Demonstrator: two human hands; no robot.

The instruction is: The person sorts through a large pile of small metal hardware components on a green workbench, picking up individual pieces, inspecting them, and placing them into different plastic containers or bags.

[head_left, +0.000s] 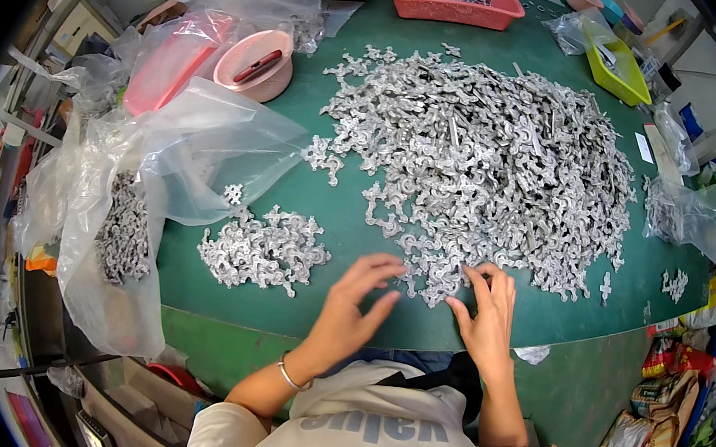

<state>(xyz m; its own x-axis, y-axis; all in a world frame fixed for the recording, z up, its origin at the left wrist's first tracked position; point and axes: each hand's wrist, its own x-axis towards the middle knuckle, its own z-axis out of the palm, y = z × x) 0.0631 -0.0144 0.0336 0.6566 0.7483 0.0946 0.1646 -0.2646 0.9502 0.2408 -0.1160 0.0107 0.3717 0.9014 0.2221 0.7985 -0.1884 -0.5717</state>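
Note:
A large heap of small silver metal castings [488, 150] covers the middle and right of the green table. At its near edge, my left hand [357, 300] reaches in from the left, fingers apart and bent, fingertips beside the nearest castings. My right hand [487, 311] is on the other side of that same cluster, thumb and fingers spread, its fingertips touching or just beside the pieces. No casting shows in either palm. Left of my left hand lies a smaller pile of the same castings [264, 248].
A clear plastic bag [200, 146] holding more castings drapes over the table's left edge. Behind stand a pink bowl [259, 82] with a red-handled tool, a red tray [453, 8] of metal rings and a yellow-green basket [618, 72]. Several snack packets [642, 428] lie at right.

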